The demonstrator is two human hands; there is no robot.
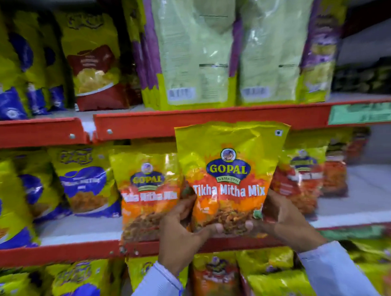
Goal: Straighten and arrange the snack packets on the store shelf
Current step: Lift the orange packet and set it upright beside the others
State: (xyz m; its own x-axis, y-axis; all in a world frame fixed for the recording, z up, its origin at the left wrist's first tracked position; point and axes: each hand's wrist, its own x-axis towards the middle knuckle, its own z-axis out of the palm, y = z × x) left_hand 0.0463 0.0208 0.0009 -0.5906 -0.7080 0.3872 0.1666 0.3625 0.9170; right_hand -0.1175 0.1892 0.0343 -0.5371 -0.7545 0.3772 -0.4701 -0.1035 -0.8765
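A yellow-and-orange snack packet (230,180) marked "Gopal Tikha Mitha Mix" stands upright in front of the middle shelf (82,231) of a store rack, held at its lower end by a person's two bare hands. The left hand (182,232) wraps the packet's lower left corner, fingers behind and thumb across the front; the right hand (283,218) clasps the lower right corner the same way. Both grips are closed on the packet, thumbs nearly meeting along its bottom edge. Light blue sleeves (332,271) cover both wrists.

The packet's top reaches up over the red shelf edge (211,121) above. Just to its left, a second packet of the same mix (147,193) stands on the middle shelf, partly behind the left hand. To the right and farther back, more red-and-orange packets (306,177) stand in a row, with bare shelf beyond them.

Farther left on the middle shelf are yellow packets with blue panels (87,182), leaning a little. On the upper shelf, pale green packets (197,48) face backward at centre, barcodes showing, with a red-and-yellow packet (94,62) and more blue ones (7,65) to the left. A green label (364,113) sits on the red edge at far right. Below, the lowest shelf's packets (270,276) are blurred.
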